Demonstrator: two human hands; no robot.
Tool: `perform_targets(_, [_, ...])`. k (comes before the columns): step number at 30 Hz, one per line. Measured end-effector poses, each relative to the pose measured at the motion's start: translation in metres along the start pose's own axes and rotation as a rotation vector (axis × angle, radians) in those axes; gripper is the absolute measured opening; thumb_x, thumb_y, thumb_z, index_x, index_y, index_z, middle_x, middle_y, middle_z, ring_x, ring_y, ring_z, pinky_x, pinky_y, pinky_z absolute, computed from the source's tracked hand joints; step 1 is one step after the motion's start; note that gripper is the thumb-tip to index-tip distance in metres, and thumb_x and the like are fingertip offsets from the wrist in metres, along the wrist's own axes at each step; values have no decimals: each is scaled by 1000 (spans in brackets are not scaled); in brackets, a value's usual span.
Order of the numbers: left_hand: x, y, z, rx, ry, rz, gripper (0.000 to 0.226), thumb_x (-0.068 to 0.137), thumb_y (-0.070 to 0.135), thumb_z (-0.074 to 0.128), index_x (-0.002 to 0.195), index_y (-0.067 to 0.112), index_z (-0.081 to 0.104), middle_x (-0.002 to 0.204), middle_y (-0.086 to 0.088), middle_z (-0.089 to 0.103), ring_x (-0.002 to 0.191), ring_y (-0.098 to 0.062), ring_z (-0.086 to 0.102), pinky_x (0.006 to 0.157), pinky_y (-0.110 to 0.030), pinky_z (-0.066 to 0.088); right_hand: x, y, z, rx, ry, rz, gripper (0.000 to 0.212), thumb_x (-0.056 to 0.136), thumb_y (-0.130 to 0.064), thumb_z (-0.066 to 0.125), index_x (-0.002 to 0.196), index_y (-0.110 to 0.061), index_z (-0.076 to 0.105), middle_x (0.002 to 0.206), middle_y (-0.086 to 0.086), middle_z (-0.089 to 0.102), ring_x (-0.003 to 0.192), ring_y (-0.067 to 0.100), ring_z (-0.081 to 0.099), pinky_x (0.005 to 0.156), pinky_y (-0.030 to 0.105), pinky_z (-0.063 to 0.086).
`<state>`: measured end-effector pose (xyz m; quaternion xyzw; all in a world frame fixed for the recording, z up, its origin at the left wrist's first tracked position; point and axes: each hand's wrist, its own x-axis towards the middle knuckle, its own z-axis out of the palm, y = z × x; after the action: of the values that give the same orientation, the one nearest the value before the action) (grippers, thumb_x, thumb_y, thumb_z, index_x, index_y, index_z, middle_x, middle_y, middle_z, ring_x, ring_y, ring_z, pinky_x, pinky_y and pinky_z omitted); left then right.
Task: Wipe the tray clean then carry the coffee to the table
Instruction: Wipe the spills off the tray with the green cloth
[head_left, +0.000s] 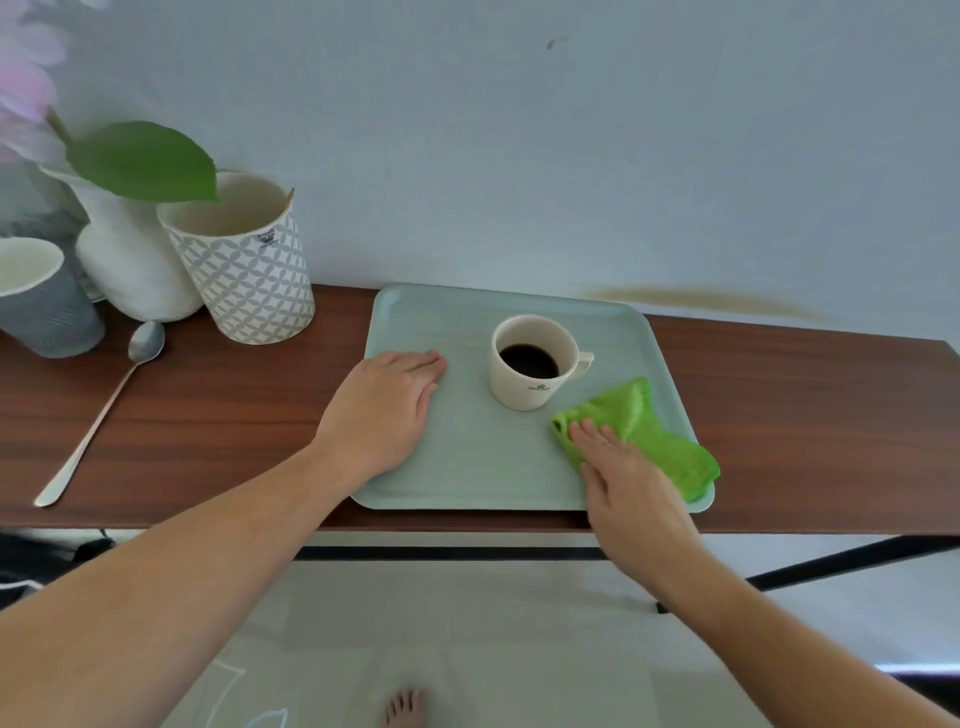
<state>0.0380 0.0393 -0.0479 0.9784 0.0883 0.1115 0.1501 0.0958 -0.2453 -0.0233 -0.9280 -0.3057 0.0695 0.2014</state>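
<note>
A pale green tray (467, 467) lies on a dark wooden shelf (208, 415) against the wall. On the tray stands a cream cup of black coffee (532, 364), handle to the right. My left hand (387, 408) rests flat on the tray's left part, palm down, holding nothing. My right hand (631, 483) presses flat on a bright green cloth (649, 431) at the tray's front right corner, just right of and in front of the cup. The cloth pokes out beyond my fingers toward the tray's right edge.
To the left on the shelf lie a long metal spoon (98, 415), a patterned paper cup (244, 260), a grey cup (39, 296) and a white vase (127, 260) with a leaf and pink flowers. The floor and a bare foot (404, 709) show below.
</note>
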Motion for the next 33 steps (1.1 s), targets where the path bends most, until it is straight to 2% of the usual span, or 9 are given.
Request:
perform_targets(3, [1, 2, 0, 31, -13, -3, 44, 101, 24, 37, 141, 20, 53, 147, 2, 53, 130, -21, 49, 109, -40, 38, -6, -39, 22, 25, -78, -206, 51, 96, -2, 47, 144, -16, 53, 151, 2, 50, 142, 21, 42, 117, 26, 22])
perform_targets(7, [2, 2, -1, 105, -28, 36, 45, 98, 22, 40, 142, 16, 52, 147, -2, 53, 130, -24, 50, 107, -41, 40, 22, -76, 39, 63, -122, -287, 49, 101, -19, 46, 150, -20, 45, 158, -2, 40, 147, 16, 30, 123, 29, 11])
perform_targets(10, [1, 2, -1, 144, -50, 50, 46, 100, 24, 39, 144, 16, 48, 149, -3, 50, 133, -24, 48, 108, -43, 40, 30, -66, 32, 70, -154, -316, 52, 102, -26, 46, 154, -25, 38, 161, -8, 33, 149, 10, 23, 123, 27, 7])
perform_targets(16, [-3, 10, 0, 210, -61, 7, 55, 101, 44, 33, 146, 16, 45, 151, -2, 48, 136, -21, 46, 113, -40, 37, 4, 33, -18, -41, -77, -52, 54, 104, -26, 43, 157, -27, 29, 161, -15, 23, 151, 7, 16, 122, 26, 4])
perform_targets(20, [-3, 14, -1, 229, -94, -6, 63, 99, 50, 28, 151, 15, 36, 156, -4, 40, 141, -22, 38, 116, -40, 32, 14, 33, -24, -10, -45, 38, 56, 103, -9, 42, 156, -16, 29, 163, -3, 25, 152, 14, 17, 119, 20, 2])
perform_targets(23, [-1, 24, 5, 245, -141, -78, 65, 100, 47, 15, 156, 13, 20, 163, -4, 25, 148, -21, 24, 121, -39, 22, 7, -13, 0, 32, -86, -145, 63, 92, 6, 43, 152, -13, 39, 160, 3, 34, 148, 19, 28, 114, 10, 0])
perform_targets(27, [5, 34, 14, 184, -148, -132, 63, 101, 42, 13, 157, 14, 11, 166, -3, 13, 152, -21, 9, 123, -39, 10, 1, -64, 25, 79, -186, -358, 50, 96, -4, 40, 144, -13, 51, 153, 4, 47, 143, 17, 35, 114, 15, 3])
perform_targets(30, [3, 32, 15, 176, -127, -118, 65, 100, 44, 10, 158, 14, 9, 167, -3, 10, 153, -18, 5, 124, -37, 6, 1, -41, 9, 107, -121, -312, 48, 101, -23, 49, 149, -21, 47, 157, -5, 41, 146, 9, 29, 114, 7, 0])
perform_targets(33, [2, 32, 15, 176, -137, -75, 71, 98, 49, 3, 157, 12, 4, 167, -5, 4, 153, -16, -1, 124, -35, 2, -2, 18, -8, -38, 18, -112, 57, 102, -39, 48, 155, -25, 35, 165, -1, 20, 153, 15, 11, 118, 18, -4])
